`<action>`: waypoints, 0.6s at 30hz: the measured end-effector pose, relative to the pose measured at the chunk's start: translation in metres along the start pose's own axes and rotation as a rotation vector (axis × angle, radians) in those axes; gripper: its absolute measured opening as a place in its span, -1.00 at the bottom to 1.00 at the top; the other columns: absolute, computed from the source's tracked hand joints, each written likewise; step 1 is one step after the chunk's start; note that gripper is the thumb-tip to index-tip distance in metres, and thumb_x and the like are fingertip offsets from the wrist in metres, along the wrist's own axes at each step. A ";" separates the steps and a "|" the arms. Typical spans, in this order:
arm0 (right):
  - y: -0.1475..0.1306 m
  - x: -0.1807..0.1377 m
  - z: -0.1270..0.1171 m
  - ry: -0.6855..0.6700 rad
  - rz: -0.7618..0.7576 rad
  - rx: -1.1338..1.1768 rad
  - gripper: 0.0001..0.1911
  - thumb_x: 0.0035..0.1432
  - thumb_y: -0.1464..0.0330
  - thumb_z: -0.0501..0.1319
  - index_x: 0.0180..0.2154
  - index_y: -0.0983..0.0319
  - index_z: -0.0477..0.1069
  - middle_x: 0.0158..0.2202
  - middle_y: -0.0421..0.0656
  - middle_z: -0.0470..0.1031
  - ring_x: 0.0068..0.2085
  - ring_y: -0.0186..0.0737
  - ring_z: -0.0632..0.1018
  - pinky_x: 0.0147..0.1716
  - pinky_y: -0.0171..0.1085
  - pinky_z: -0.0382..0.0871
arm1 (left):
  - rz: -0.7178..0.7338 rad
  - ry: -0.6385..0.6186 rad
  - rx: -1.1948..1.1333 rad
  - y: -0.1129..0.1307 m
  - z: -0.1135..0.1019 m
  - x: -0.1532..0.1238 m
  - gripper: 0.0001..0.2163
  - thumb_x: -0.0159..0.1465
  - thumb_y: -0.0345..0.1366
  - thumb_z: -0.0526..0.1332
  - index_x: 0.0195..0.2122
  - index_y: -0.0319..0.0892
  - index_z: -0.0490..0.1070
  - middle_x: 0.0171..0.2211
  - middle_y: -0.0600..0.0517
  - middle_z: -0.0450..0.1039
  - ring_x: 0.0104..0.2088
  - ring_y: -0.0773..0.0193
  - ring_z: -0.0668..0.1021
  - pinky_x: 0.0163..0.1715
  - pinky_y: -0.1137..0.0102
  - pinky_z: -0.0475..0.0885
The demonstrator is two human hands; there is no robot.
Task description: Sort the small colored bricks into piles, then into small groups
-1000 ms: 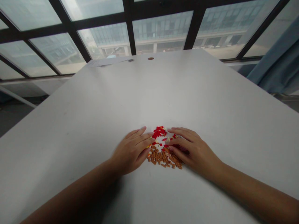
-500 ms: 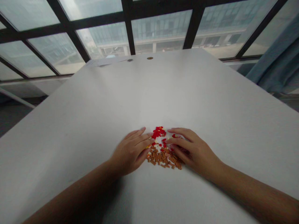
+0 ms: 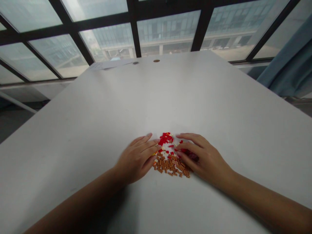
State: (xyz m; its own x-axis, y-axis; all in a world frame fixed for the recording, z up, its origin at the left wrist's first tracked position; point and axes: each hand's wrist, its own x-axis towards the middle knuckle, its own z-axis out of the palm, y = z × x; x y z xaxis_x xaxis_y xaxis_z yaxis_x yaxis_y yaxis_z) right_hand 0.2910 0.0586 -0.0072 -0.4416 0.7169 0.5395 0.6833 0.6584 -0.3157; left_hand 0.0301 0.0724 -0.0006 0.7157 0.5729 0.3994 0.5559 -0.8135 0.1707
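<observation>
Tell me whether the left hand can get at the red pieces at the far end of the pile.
Probably yes. The left hand lies flat beside the pile, fingertips right next to the red pieces, with nothing between; the right hand rests on the other side.
</observation>
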 end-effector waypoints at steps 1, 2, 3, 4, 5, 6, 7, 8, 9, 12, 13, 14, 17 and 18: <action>0.000 0.000 0.000 -0.006 0.004 -0.002 -0.89 0.25 0.41 0.22 -0.20 0.19 0.52 -0.02 0.04 0.57 -0.01 -0.03 0.58 -0.08 0.00 0.55 | 0.001 0.003 -0.002 0.000 0.000 0.000 -0.74 0.38 -0.41 0.11 0.05 -0.21 0.44 0.08 -0.10 0.54 0.22 -0.02 0.46 0.16 0.08 0.45; -0.001 0.000 0.000 -0.016 0.009 -0.004 -0.89 0.25 0.41 0.22 -0.20 0.18 0.52 -0.02 0.03 0.57 -0.01 -0.02 0.58 -0.08 0.01 0.55 | 0.001 0.005 -0.004 0.000 0.000 0.000 -0.74 0.38 -0.41 0.11 0.05 -0.21 0.44 0.08 -0.10 0.54 0.22 -0.01 0.46 0.16 0.08 0.45; -0.001 0.001 0.001 -0.029 0.016 -0.005 -0.88 0.24 0.41 0.23 -0.20 0.17 0.52 -0.02 0.02 0.57 -0.01 -0.02 0.58 -0.09 0.02 0.55 | 0.002 0.006 -0.006 0.000 0.000 0.000 -0.74 0.38 -0.41 0.11 0.05 -0.21 0.44 0.08 -0.11 0.54 0.22 -0.01 0.46 0.16 0.08 0.45; -0.001 0.001 0.001 -0.039 0.021 -0.003 -0.89 0.24 0.41 0.23 -0.20 0.16 0.52 -0.02 0.02 0.57 -0.01 -0.02 0.58 -0.09 0.03 0.55 | 0.002 0.006 -0.009 0.000 0.000 0.000 -0.75 0.38 -0.41 0.11 0.05 -0.22 0.44 0.08 -0.11 0.54 0.22 -0.01 0.46 0.16 0.08 0.44; -0.001 0.001 0.001 -0.047 0.027 -0.001 -0.89 0.24 0.41 0.23 -0.21 0.16 0.52 -0.02 0.02 0.57 -0.02 -0.01 0.58 -0.09 0.03 0.55 | 0.002 0.005 -0.012 0.000 0.000 0.000 -0.75 0.38 -0.42 0.11 0.04 -0.22 0.44 0.07 -0.10 0.55 0.23 0.00 0.45 0.17 0.08 0.44; -0.001 0.001 0.001 -0.050 0.031 0.001 -0.91 0.24 0.41 0.23 -0.22 0.17 0.51 -0.02 0.02 0.56 -0.02 -0.01 0.58 -0.09 0.03 0.55 | 0.001 0.003 -0.014 0.000 0.000 0.000 -0.75 0.38 -0.42 0.11 0.04 -0.21 0.44 0.07 -0.10 0.55 0.23 0.00 0.45 0.17 0.08 0.43; -0.001 0.001 0.001 -0.050 0.032 0.004 -0.92 0.25 0.40 0.23 -0.23 0.18 0.51 -0.02 0.03 0.56 -0.01 -0.02 0.58 -0.09 0.02 0.55 | 0.001 0.001 -0.014 0.000 0.000 0.000 -0.75 0.38 -0.42 0.11 0.04 -0.21 0.44 0.07 -0.10 0.55 0.24 0.01 0.44 0.18 0.08 0.43; 0.000 0.001 0.001 -0.047 0.033 0.006 -0.92 0.25 0.40 0.22 -0.24 0.19 0.50 -0.02 0.04 0.56 -0.01 -0.02 0.57 -0.09 0.01 0.54 | 0.003 0.000 -0.013 0.000 0.001 0.000 -0.75 0.38 -0.42 0.11 0.04 -0.21 0.44 0.07 -0.09 0.55 0.24 0.02 0.44 0.18 0.09 0.42; 0.000 0.001 0.001 -0.044 0.031 0.010 -0.93 0.26 0.39 0.21 -0.25 0.20 0.49 -0.03 0.04 0.56 -0.02 -0.03 0.57 -0.09 0.00 0.54 | 0.005 0.000 -0.010 0.000 0.001 0.000 -0.75 0.39 -0.42 0.11 0.05 -0.20 0.44 0.07 -0.09 0.55 0.25 0.03 0.44 0.19 0.09 0.41; 0.001 0.001 0.000 -0.047 0.032 0.023 -0.90 0.29 0.37 0.19 -0.27 0.22 0.47 -0.04 0.06 0.56 -0.03 -0.05 0.58 -0.10 -0.04 0.55 | 0.010 0.007 -0.005 0.000 0.000 0.000 -0.76 0.39 -0.42 0.11 0.05 -0.19 0.44 0.07 -0.07 0.55 0.24 0.04 0.45 0.18 0.11 0.41; 0.001 0.001 0.000 -0.053 0.036 0.026 -0.90 0.29 0.37 0.18 -0.27 0.23 0.46 -0.04 0.05 0.56 -0.04 -0.06 0.58 -0.10 -0.05 0.55 | 0.010 0.011 -0.005 0.000 0.000 0.000 -0.76 0.40 -0.42 0.10 0.04 -0.19 0.44 0.08 -0.06 0.55 0.24 0.04 0.45 0.18 0.11 0.42; 0.001 0.001 -0.001 -0.060 0.042 0.028 -0.89 0.29 0.37 0.18 -0.27 0.22 0.46 -0.04 0.05 0.56 -0.04 -0.06 0.58 -0.10 -0.05 0.55 | 0.012 0.014 -0.005 0.000 0.000 0.000 -0.76 0.40 -0.41 0.10 0.04 -0.20 0.44 0.08 -0.06 0.55 0.23 0.03 0.45 0.18 0.10 0.42; 0.001 0.002 -0.002 -0.081 0.062 0.034 -0.88 0.29 0.37 0.16 -0.29 0.21 0.45 -0.04 0.04 0.56 -0.04 -0.06 0.58 -0.09 -0.03 0.53 | 0.018 0.017 -0.005 0.000 -0.001 0.000 -0.76 0.40 -0.41 0.10 0.04 -0.20 0.44 0.08 -0.06 0.55 0.23 0.02 0.46 0.17 0.10 0.43; 0.000 0.002 -0.002 -0.085 0.065 0.037 -0.88 0.29 0.37 0.16 -0.29 0.21 0.45 -0.03 0.04 0.56 -0.03 -0.05 0.58 -0.08 -0.02 0.53 | 0.018 0.016 -0.006 0.000 -0.001 0.000 -0.76 0.40 -0.42 0.10 0.04 -0.21 0.44 0.08 -0.06 0.55 0.22 0.02 0.46 0.17 0.11 0.43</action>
State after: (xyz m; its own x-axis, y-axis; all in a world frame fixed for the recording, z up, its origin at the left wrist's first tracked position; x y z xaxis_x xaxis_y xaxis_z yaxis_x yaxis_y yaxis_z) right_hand 0.2916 0.0598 -0.0046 -0.4461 0.7740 0.4494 0.6908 0.6170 -0.3769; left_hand 0.0301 0.0724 0.0003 0.7188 0.5566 0.4165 0.5405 -0.8243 0.1687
